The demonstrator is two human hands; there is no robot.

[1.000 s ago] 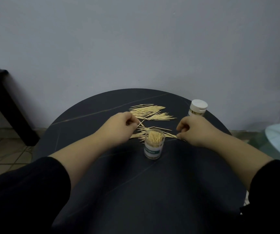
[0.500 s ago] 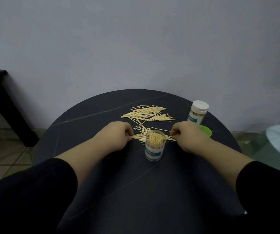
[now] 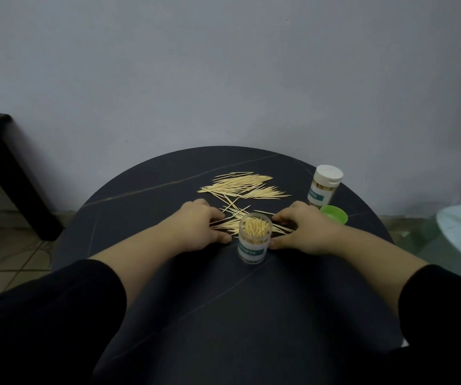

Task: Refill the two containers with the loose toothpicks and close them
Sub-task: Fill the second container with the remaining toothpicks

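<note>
Round dark bench; open clear toothpick container stands upright near the middle, packed with toothpicks, no lid on; left hand and right hand flank it, both released and cupped, fingertips touching the ends of the near scatter of toothpicks just behind the container, thumbs down beside its base; nothing grasped; larger loose toothpick pile further back; 2nd container at right rear, white lid closed; green lid lying just in front of it, near the right hand.
</note>
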